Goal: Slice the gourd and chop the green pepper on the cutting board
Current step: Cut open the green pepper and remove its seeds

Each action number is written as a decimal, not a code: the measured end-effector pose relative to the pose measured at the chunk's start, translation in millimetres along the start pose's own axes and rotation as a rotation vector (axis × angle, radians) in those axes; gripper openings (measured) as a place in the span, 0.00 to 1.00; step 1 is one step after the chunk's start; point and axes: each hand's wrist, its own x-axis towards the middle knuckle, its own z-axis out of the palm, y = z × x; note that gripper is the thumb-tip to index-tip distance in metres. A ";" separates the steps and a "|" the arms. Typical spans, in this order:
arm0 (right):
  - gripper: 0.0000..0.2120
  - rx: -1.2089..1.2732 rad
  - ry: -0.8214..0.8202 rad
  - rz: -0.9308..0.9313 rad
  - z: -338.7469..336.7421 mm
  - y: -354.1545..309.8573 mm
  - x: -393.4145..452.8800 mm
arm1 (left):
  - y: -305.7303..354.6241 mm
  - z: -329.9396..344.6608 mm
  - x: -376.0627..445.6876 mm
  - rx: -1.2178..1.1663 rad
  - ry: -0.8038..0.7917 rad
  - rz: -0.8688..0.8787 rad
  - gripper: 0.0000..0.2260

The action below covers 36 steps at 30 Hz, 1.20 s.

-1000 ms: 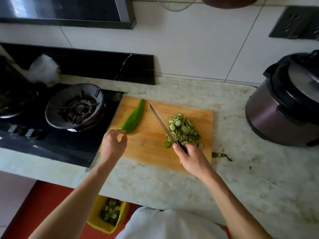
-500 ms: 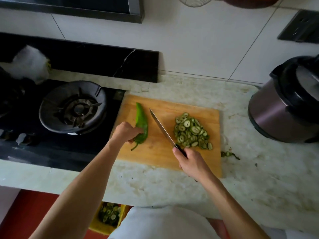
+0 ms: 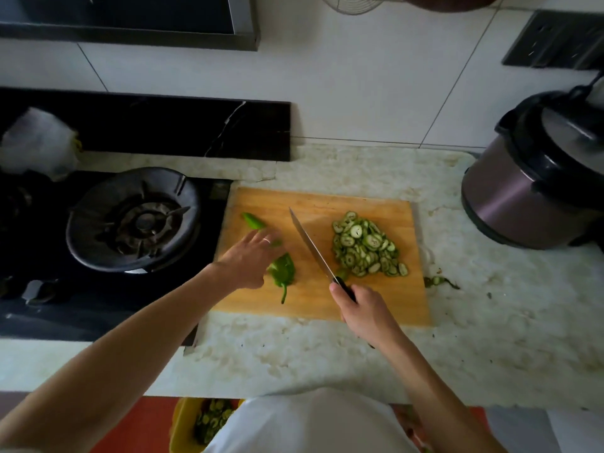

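Pepper [image 3: 281, 272] lies whole, glossy green, stem toward the person.

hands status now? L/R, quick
Left hand: open, fingers laid on the green pepper.
Right hand: gripping the knife handle.

Left hand [image 3: 248, 261] on green pepper [image 3: 281, 271]
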 end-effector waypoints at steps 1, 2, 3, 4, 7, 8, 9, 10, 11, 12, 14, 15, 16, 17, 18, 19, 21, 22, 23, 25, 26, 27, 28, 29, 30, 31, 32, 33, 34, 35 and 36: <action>0.27 -0.001 0.004 0.002 0.3 -0.2 -0.2 | 2.4 1.4 3.0 0.062 -0.024 0.041 0.36; 0.27 -0.002 0.007 0.006 0.5 -0.5 -0.2 | 4.3 2.8 5.7 0.097 -0.037 0.061 0.34; 0.28 -0.004 0.010 0.006 0.0 -0.9 -0.4 | 5.8 2.3 7.5 0.096 -0.032 0.061 0.31; 0.27 -0.006 0.012 0.005 -0.9 -1.4 -0.9 | 7.1 0.0 8.1 0.066 -0.002 0.045 0.29; 0.27 0.003 0.032 0.012 -4.7 -3.0 -1.3 | 12.3 -9.2 7.6 -0.144 0.093 -0.111 0.21; 0.27 0.010 0.040 0.017 -6.1 -3.2 -0.8 | 16.2 -11.2 5.2 -0.227 0.095 -0.180 0.20; 0.27 0.015 0.049 0.020 -7.6 -3.3 0.1 | 21.2 -11.4 2.3 -0.292 0.100 -0.245 0.20; 0.27 0.017 0.054 0.022 -9.0 -3.3 0.9 | 26.5 -10.0 -1.5 -0.333 0.114 -0.298 0.21; 0.26 0.021 0.056 0.024 -9.7 -3.2 1.3 | 31.5 -7.2 -5.9 -0.355 0.133 -0.339 0.24; 0.26 0.028 0.053 0.023 -9.6 -3.0 1.8 | 35.7 -4.0 -10.6 -0.368 0.161 -0.375 0.25; 0.26 0.041 0.040 0.021 -7.6 -2.9 2.5 | 40.5 4.7 -19.1 -0.382 0.231 -0.458 0.26; 0.27 0.043 0.031 0.021 -5.2 -2.5 3.1 | 42.0 10.0 -23.2 -0.385 0.255 -0.508 0.25; 0.27 0.041 0.020 0.020 -2.4 -2.5 3.8 | 42.4 14.6 -26.8 -0.390 0.266 -0.558 0.26; 0.27 0.039 0.007 0.018 0.6 -3.5 4.7 | 41.8 19.5 -29.5 -0.392 0.254 -0.595 0.28; 0.27 0.039 -0.008 0.017 4.0 -5.1 5.5 | 41.0 24.1 -31.9 -0.388 0.226 -0.614 0.30; 0.27 0.043 -0.025 0.014 7.3 -7.1 6.4 | 39.5 28.6 -33.7 -0.383 0.207 -0.616 0.31; 0.28 0.054 -0.051 0.010 12.4 -11.0 8.9 | 34.8 33.1 -36.2 -0.409 0.198 -0.600 0.31; 0.28 0.056 -0.057 0.010 14.4 -13.2 10.3 | 32.2 33.2 -37.1 -0.452 0.194 -0.591 0.32; 0.28 0.055 -0.061 0.012 16.3 -15.9 11.7 | 29.4 33.4 -37.7 -0.504 0.190 -0.579 0.32; 0.27 0.044 -0.059 0.008 20.5 -21.4 15.0 | 25.9 33.8 -37.8 -0.583 0.196 -0.532 0.33; 0.26 0.041 -0.058 0.003 22.9 -23.9 16.8 | 25.9 34.0 -38.0 -0.606 0.209 -0.506 0.33; 0.26 0.043 -0.062 -0.002 25.0 -27.5 18.4 | 26.2 34.9 -38.5 -0.627 0.227 -0.491 0.33; 0.27 0.049 -0.071 -0.008 26.7 -30.8 20.5 | 26.7 36.0 -38.8 -0.646 0.250 -0.495 0.31; 0.27 0.056 -0.082 -0.012 28.3 -33.6 22.5 | 27.0 37.9 -39.7 -0.657 0.282 -0.518 0.30; 0.27 0.057 -0.091 -0.013 29.4 -35.7 24.3 | 27.4 40.2 -41.0 -0.657 0.320 -0.553 0.28; 0.26 0.049 -0.091 -0.018 30.0 -37.2 25.4 | 27.9 42.8 -42.5 -0.642 0.358 -0.582 0.27; 0.25 0.038 -0.079 -0.027 30.0 -38.1 25.0 | 28.6 46.1 -44.0 -0.618 0.390 -0.596 0.26; 0.24 0.029 -0.056 -0.040 29.8 -38.7 23.8 | 29.6 49.8 -45.2 -0.591 0.418 -0.595 0.26; 0.23 0.031 -0.031 -0.060 29.2 -40.0 21.5 | 31.0 52.9 -46.2 -0.569 0.442 -0.591 0.25; 0.23 0.039 -0.014 -0.082 28.9 -42.1 19.6 | 32.8 55.3 -46.8 -0.552 0.459 -0.592 0.25; 0.22 0.045 -0.012 -0.105 28.9 -44.3 18.0 | 35.2 57.1 -47.0 -0.538 0.470 -0.595 0.25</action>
